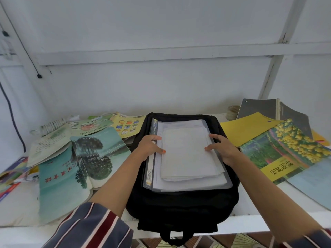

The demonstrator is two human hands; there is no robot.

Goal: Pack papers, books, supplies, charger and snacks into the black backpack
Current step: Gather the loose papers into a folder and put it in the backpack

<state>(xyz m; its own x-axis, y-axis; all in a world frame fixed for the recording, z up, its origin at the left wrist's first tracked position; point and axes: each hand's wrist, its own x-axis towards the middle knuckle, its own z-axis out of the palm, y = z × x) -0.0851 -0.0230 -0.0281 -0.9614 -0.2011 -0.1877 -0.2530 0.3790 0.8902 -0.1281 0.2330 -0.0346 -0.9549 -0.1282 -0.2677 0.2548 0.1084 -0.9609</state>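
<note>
Papers (188, 153) loose on the folder (224, 183) atop the backpack (179, 208), pinched at nine o'clock by the left hand (149, 145) and three by the right hand (223, 147), could fan out if tilted.

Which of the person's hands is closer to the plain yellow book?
Right. The right hand holds the paper stack at its right edge, just beside the yellow book; the left hand holds the opposite edge, across the papers from it.
</note>
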